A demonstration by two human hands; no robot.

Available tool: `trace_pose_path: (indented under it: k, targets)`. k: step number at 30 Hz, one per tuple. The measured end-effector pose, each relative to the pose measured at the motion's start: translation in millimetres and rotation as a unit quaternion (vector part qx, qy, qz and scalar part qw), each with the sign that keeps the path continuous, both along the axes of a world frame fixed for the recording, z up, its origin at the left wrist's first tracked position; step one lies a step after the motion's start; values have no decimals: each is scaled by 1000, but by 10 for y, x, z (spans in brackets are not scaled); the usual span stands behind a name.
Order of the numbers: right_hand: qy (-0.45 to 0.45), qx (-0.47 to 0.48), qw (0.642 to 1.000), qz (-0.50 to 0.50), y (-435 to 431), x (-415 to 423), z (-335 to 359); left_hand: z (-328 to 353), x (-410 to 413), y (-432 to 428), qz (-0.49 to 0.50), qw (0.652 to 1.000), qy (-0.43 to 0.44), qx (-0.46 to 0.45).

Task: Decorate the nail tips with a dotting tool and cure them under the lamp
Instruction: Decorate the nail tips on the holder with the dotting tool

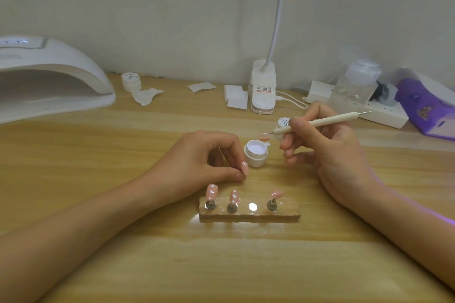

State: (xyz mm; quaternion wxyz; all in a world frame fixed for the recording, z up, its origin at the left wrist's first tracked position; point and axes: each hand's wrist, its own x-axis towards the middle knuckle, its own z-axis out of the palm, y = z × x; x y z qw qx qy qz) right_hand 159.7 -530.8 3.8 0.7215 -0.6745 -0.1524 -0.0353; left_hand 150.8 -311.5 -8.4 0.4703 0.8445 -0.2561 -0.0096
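Both forearms are bare as far as they show. The left hand (204,155) and the right hand (327,152) are slim, with short, trimmed fingernails. A thin streak of violet light lies along the right forearm.

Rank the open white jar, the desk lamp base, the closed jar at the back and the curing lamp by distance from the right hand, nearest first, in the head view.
1. open white jar, just left of the right hand
2. desk lamp base, behind it, centre back
3. closed jar, back left
4. curing lamp, far left
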Motion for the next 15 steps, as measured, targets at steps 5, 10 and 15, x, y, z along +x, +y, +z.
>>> trace_pose_path:
  k: [5,10,15]
  targets:
    - [22,16,998,54,43,-71,-10,-2,7,7,-3,1000,12,-5]
    - [20,-15,996,91,124,-125,-57,-28,22,8,5,1000,11,-12]
    - [24,-24,996,88,123,-100,-75,-26,22,-8,4,1000,6,-9]
